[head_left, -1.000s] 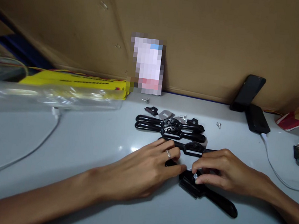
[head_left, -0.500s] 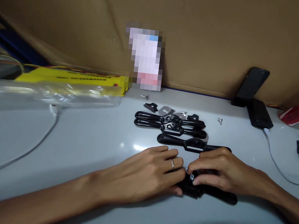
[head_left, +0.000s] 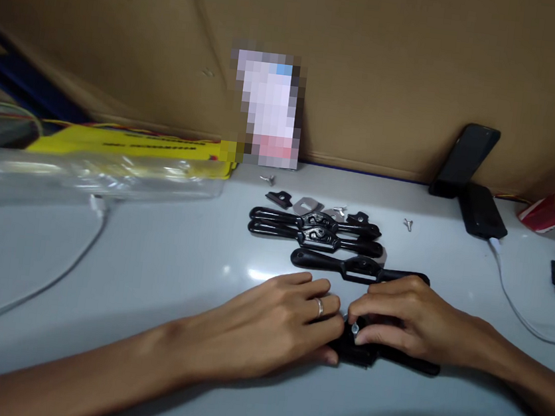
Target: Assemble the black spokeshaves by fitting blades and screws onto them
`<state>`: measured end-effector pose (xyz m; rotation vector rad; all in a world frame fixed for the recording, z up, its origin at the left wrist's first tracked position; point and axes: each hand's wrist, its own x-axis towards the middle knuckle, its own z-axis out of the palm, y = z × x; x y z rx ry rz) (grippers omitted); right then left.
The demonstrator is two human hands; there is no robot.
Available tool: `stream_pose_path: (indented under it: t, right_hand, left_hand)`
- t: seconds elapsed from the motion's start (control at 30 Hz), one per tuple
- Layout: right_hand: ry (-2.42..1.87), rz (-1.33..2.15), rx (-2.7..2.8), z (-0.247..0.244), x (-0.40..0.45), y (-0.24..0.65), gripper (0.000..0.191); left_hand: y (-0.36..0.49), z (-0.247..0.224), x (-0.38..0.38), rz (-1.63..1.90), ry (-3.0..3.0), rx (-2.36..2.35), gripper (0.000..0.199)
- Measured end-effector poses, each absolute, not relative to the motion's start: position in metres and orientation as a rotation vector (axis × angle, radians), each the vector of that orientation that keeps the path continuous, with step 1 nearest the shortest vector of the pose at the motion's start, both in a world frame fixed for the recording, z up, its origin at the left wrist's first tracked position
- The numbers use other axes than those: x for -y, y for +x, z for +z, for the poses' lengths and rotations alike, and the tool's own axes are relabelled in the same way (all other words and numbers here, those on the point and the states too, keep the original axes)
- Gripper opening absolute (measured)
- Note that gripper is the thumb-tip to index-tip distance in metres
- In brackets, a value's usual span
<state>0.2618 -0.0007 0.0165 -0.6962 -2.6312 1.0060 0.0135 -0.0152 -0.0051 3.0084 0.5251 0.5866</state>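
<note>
A black spokeshave lies near the front of the table, its left part hidden under my left hand. That hand, with a ring on one finger, is closed on the tool and holds it against the table. My right hand pinches a small silver screw at the middle of the spokeshave with thumb and forefinger. Just behind lies a black spokeshave body, and beyond it two more bodies sit side by side. Black caps, pale blades and silver screws are behind them.
Another loose screw lies to the right. A phone leans on the cardboard wall beside a black box with a white cable. Clear plastic wrapping and yellow sheets are at left. A red packet stands far right.
Both hands stay almost in place on the spokeshave. The silver screw under the right fingertips looks slightly turned; the other parts have not moved.
</note>
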Motion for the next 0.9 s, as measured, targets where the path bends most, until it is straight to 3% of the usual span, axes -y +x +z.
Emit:
stream_pose_path:
  t: [0.17, 0.33, 0.47, 0.57, 0.9]
  right_hand:
    - [-0.654, 0.74, 2.735, 0.011, 0.007, 0.262, 0.029]
    - [-0.794, 0.572, 2.814, 0.018, 0.016, 0.263, 0.024]
    - [-0.936, 0.374, 2.854, 0.02, 0.024, 0.26, 0.04]
    - [-0.976, 0.254, 2.865, 0.014, 0.03, 0.254, 0.038]
    - [-1.0, 0.252, 2.827, 0.008, 0.033, 0.249, 0.03]
  left_hand:
    - [0.013, -0.005, 0.015, 0.58, 3.0, -0.538, 0.027]
    - [0.014, -0.006, 0.016, 0.602, 2.992, -0.561, 0.028]
    - [0.015, -0.007, 0.016, 0.637, 3.025, -0.572, 0.031]
    - [0.014, -0.007, 0.017, 0.655, 3.049, -0.565, 0.03]
    - [0.016, -0.006, 0.019, 0.624, 3.082, -0.557, 0.029]
